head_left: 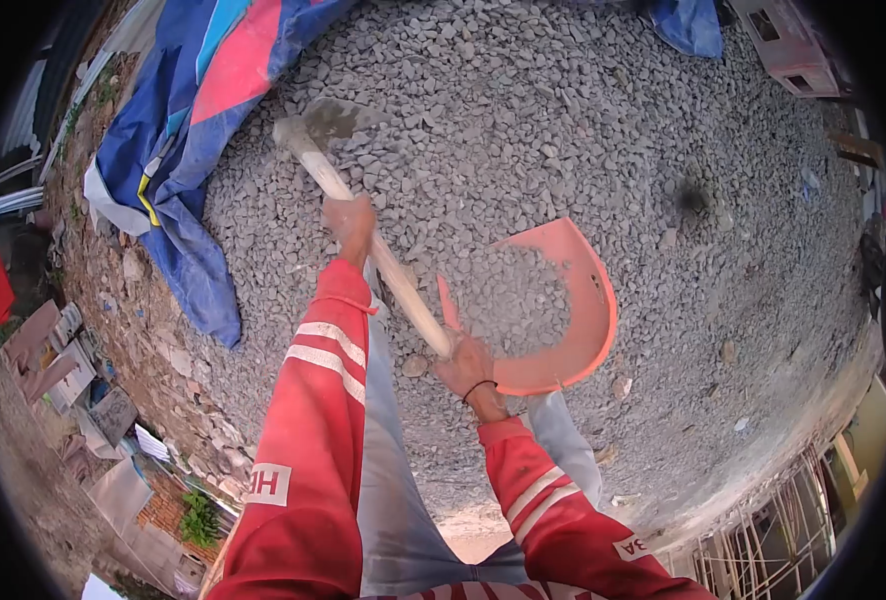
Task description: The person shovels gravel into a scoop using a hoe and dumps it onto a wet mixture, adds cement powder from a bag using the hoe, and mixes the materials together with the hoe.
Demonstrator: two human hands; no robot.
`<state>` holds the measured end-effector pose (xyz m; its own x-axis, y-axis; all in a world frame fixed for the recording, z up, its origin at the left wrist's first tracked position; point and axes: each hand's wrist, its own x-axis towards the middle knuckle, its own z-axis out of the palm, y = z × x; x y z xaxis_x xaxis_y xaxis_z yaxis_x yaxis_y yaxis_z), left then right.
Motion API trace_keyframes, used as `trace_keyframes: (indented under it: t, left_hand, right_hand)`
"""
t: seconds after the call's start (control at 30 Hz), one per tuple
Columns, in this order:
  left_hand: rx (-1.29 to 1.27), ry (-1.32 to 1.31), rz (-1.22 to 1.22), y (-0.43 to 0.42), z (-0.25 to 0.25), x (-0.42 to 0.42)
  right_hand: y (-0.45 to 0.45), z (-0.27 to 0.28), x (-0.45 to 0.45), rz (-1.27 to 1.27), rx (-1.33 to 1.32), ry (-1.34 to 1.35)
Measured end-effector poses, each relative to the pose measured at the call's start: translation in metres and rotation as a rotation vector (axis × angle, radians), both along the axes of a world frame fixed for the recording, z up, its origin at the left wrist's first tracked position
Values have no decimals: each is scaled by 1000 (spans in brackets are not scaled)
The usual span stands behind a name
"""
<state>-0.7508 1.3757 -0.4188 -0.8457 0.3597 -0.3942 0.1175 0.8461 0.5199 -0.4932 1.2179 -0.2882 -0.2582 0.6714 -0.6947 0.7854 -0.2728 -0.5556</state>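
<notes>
Both my hands grip the pale wooden handle of a hoe (396,272). My left hand (350,222) is wrapped round the handle nearer the head, and my right hand (466,366) closes round its lower end. The hoe's grey metal blade (338,118) rests against the gravel (443,90) up front, its edge partly hidden among the stones. Just right of the handle lies an orange scoop-shaped pan (591,310), with gravel filling its middle. My right hand is close to the pan's near left rim; whether they touch, I cannot tell.
A blue and red tarp (188,170) lies crumpled along the gravel's left edge. Another blue sheet piece (688,25) is at the top right, beside a pinkish box-like object (785,45). Scrap boards (113,415) lie at left; thin rods (773,530) stand at lower right.
</notes>
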Motion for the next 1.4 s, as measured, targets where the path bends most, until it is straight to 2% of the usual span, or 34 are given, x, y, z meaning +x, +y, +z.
trace_keyframes:
  t: [0.03,0.1,0.13,0.17,0.23,0.3,0.33,0.4,0.43,0.5,0.6,0.67,0.7,0.73,0.77,0.8,0.83,0.9,0.93,1.0,1.1,1.17,1.23,1.27,1.33,1.4]
  left_hand:
    - [-16,-23,15,-14,-6,11]
    - [-84,-121,146,-23,35,50]
    - [-69,-222,154,-28,34,56]
    - [-84,-321,153,-53,26,56]
    - [-86,-316,210,-100,-21,66]
    - [-40,-615,385,-129,-7,104]
    - [2,-727,427,-141,16,129]
    - [183,-1031,543,-171,49,175]
    - [166,-953,577,-179,76,203]
    - [60,-878,487,-192,111,251]
    - [40,-739,260,-176,133,281]
    - [120,-752,96,-146,118,270]
    - [131,-777,74,-83,154,258]
    - [224,-739,-51,-39,158,250]
    - [322,-697,-168,4,162,242]
    - [481,-533,-376,49,147,236]
    - [508,-681,-334,102,190,232]
    - [596,-602,-516,184,196,235]
    - [615,-458,-592,219,176,238]
    - [516,-186,-750,288,106,243]
    - [215,-28,-811,270,36,256]
    - [152,110,-812,231,13,251]
    - [-47,-80,-710,201,33,235]
    - [-93,-59,-730,179,25,224]
    - [-155,-97,-719,140,-35,207]
    - [-203,-84,-649,100,-27,217]
  right_hand:
    - [-7,4,16,6,2,-27]
    - [-20,23,43,57,-4,-47]
    - [-13,30,55,83,19,-50]
    - [-21,45,64,99,15,-52]
    - [-38,60,78,169,34,-163]
    - [-58,88,102,250,-32,-293]
    - [-60,112,118,304,-92,-353]
    - [-79,153,145,232,-172,-400]
    - [-112,163,166,213,-132,-412]
    - [-153,182,189,154,-75,-451]
    - [-165,193,193,24,-48,-514]
    - [-164,166,183,-52,-44,-505]
    - [-136,153,161,-140,146,-444]
    - [-109,128,146,-220,243,-358]
    - [-81,101,133,-306,337,-275]
    - [-44,74,115,-352,452,-286]
    - [4,66,97,-468,388,-210]
    - [84,7,80,-507,530,-139]
    - [130,6,68,-543,488,-113]
    - [179,-31,62,-560,512,-149]
    - [158,-70,37,-723,207,-25]
    - [125,-70,35,-714,113,-6]
    - [92,-51,26,-694,3,-3]
    - [70,-35,16,-698,-72,-14]
    - [26,-17,18,-670,63,-130]
    - [8,1,51,-609,-65,-110]
